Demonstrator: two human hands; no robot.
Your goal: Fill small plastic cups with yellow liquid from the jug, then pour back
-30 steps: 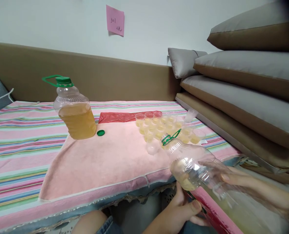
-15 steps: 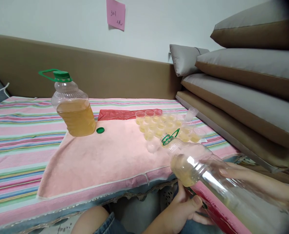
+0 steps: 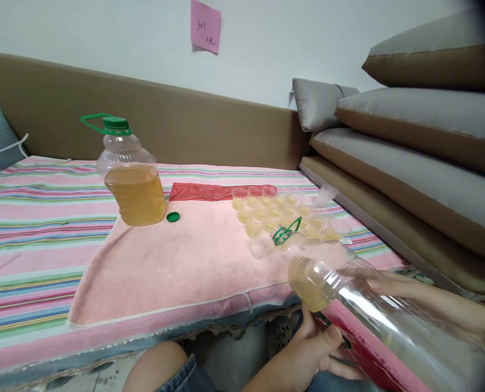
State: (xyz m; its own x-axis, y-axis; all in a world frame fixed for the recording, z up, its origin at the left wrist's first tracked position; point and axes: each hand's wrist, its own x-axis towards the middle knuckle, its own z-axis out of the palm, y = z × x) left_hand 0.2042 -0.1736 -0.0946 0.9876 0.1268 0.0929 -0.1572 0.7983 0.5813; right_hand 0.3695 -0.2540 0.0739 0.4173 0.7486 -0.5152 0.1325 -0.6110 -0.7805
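Observation:
A large clear bottle [image 3: 373, 305] with a green neck ring and a pink-red label lies tilted at the lower right, its open mouth pointing left over the cups. Some yellow liquid sits in its shoulder. My left hand [image 3: 311, 348] supports it from below near the label. My right hand [image 3: 410, 291] holds its far side, partly seen through the plastic. Close to the mouth is a clear cup [image 3: 259, 246] that looks without yellow liquid. Behind it stand several clear cups [image 3: 273, 215] with yellow liquid, in rows.
A capped bottle [image 3: 138, 190] of yellow liquid stands at left on the striped cloth, with a green cap [image 3: 173, 216] beside it. Red plastic [image 3: 201, 191] lies behind. Stacked cushions [image 3: 422, 158] rise at right. A pink towel [image 3: 156, 272] covers the front.
The view has shifted slightly, so the scene sits a little to the right. The bottle and both hands keep nearly the same pose.

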